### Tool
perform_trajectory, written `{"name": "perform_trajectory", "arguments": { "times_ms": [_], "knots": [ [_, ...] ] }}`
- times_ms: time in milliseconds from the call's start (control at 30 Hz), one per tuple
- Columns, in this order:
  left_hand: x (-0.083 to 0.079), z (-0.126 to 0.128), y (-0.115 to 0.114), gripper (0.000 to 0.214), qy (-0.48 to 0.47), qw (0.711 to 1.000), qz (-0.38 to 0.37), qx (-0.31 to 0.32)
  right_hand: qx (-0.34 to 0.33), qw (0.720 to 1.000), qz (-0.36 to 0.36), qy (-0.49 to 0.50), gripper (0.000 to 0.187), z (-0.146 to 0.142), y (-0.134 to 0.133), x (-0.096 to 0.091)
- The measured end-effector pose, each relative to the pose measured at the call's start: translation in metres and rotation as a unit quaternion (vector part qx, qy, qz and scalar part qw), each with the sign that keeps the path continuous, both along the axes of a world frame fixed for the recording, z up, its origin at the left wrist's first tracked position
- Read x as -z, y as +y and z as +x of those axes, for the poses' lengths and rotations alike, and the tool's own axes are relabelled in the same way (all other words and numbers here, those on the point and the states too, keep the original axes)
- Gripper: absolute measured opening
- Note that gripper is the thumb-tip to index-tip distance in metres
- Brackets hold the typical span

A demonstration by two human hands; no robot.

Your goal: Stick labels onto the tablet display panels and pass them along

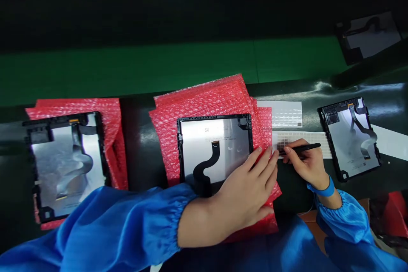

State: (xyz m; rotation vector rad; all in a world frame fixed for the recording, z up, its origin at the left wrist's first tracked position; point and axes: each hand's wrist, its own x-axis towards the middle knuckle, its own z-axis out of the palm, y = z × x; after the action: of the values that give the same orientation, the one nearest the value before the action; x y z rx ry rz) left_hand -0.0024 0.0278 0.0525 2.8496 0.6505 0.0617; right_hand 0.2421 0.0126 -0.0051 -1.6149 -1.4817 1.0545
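Observation:
In the head view, my left hand (247, 191) lies flat with fingers stretched over the lower right edge of a tablet screen assembly (197, 140), fingertips reaching the red bubble wrap. The assembly has a black frame, a silver back and a curved black flex cable (208, 163). It rests on a stack of red bubble-wrap bags (204, 95). My right hand (306, 163) is closed round black tweezers (301, 148), their tips at the left part of a sheet of small stickers (325, 142). A blue band circles the right wrist.
A second screen assembly (68, 165) lies on red bubble wrap (116, 148) at the left. Another assembly (350, 138) lies right of the sticker sheet, and one more (369, 36) is at the far right. A white sheet (283, 114) lies behind. A green strip (127, 70) crosses the bench.

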Motion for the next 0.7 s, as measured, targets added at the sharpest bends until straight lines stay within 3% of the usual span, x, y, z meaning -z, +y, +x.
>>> {"name": "perform_trajectory", "arguments": {
  "times_ms": [167, 433, 567, 700],
  "knots": [
    [0.017, 0.009, 0.002, 0.100, 0.038, 0.999, -0.028, -0.006, -0.009, 1.000, 0.008, -0.011, 0.021, -0.002, 0.000, -0.001],
    [0.013, 0.008, 0.003, 0.099, 0.045, 0.999, -0.007, -0.001, -0.021, 0.999, 0.023, -0.016, 0.019, -0.004, 0.003, -0.005],
    [0.018, 0.009, 0.002, 0.097, 0.026, 0.999, -0.036, -0.011, -0.010, 0.999, -0.031, 0.024, 0.026, -0.001, 0.004, -0.003],
    [0.015, 0.010, 0.004, 0.101, 0.017, 1.000, -0.018, -0.002, 0.049, 0.989, -0.074, 0.122, 0.034, 0.002, 0.008, -0.004]
  ]
}}
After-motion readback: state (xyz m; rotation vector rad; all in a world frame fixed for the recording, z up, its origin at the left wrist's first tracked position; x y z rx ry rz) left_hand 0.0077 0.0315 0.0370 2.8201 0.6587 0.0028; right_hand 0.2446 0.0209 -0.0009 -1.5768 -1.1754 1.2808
